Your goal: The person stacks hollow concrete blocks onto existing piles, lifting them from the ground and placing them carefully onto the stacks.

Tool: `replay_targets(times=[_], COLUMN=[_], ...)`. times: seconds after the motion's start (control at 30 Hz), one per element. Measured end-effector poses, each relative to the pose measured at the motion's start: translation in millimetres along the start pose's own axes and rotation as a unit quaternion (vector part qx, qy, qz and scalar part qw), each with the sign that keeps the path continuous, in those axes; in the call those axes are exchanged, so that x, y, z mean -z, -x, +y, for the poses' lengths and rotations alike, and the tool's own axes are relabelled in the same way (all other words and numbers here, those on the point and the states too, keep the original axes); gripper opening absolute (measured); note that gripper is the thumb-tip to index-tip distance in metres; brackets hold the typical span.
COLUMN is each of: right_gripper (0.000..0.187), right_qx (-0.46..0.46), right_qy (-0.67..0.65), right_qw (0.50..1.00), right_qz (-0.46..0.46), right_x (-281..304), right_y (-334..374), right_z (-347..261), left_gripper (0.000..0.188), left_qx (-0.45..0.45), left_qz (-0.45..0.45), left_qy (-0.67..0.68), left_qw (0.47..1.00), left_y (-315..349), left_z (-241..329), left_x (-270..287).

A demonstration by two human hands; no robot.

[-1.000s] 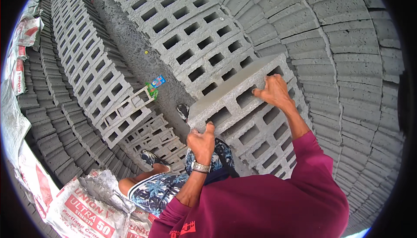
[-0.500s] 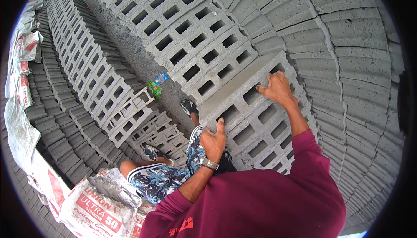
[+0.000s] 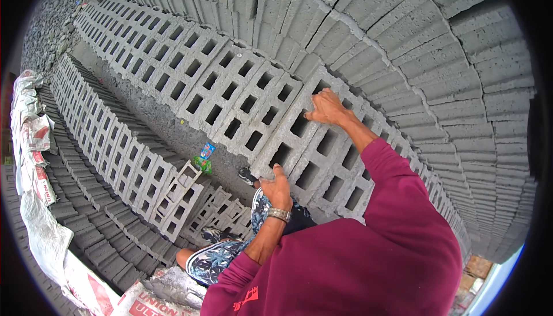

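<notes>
My left hand (image 3: 277,189) grips the near end of a grey hollow concrete block (image 3: 290,139), its thumb at the rim of an end hole and its other fingers mostly hidden. At the far end, my right hand (image 3: 328,108) curls its fingers over the rim and into a hole. The block lies crosswise, holes facing up, close against a row of similar concrete blocks (image 3: 237,95). More blocks (image 3: 329,169) stand along its other side, nearer my body.
A tall stacked wall of blocks (image 3: 397,57) curves along the right. Another block row (image 3: 124,143) runs at the left, beyond a narrow gravelly aisle (image 3: 152,120) with green and blue wrappers (image 3: 204,157). Cement bags (image 3: 152,301) lie at lower left. My shoe (image 3: 247,176) is in the aisle.
The block has come down and closer to the row ahead; its long side, plainly visible before, is now mostly hidden. Both hands keep their hold. The view has turned, showing more of the far gravel.
</notes>
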State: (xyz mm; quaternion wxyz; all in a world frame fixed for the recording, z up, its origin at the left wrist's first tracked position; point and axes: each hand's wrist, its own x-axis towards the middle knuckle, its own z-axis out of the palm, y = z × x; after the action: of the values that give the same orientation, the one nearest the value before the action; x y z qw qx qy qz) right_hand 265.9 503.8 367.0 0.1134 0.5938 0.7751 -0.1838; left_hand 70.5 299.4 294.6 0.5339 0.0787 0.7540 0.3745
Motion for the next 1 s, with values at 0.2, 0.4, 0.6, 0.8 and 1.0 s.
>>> replay_targets(times=[0.2, 0.4, 0.6, 0.8, 1.0], right_gripper=[0.048, 0.043, 0.046, 0.056, 0.065], right_qx=[-0.02, -0.025, -0.031, 0.01, 0.036], right_qy=[-0.017, -0.048, -0.054, -0.049, -0.056], right_qw=[0.993, 0.979, 0.958, 0.979, 0.99], right_qz=[0.115, 0.198, 0.279, 0.199, 0.122], right_x=[-23, -35, -48, -44, -26], right_y=[4, 4, 17, 24, 20], right_z=[14, -1, 1, 13, 23], left_gripper=[0.08, 0.055, 0.061, 0.049, 0.046], left_qx=[-0.026, 0.007, 0.042, -0.117, -0.139], left_qz=[-0.019, -0.07, -0.208, -0.02, 0.276], left_qy=[-0.02, -0.079, -0.044, -0.061, -0.054], left_qw=[0.999, 0.994, 0.976, 0.991, 0.949], left_y=[20, 13, 7, -69, -78], left_z=[27, 36, 42, 58, 53], left_x=[1, 11, 70, 256, 453])
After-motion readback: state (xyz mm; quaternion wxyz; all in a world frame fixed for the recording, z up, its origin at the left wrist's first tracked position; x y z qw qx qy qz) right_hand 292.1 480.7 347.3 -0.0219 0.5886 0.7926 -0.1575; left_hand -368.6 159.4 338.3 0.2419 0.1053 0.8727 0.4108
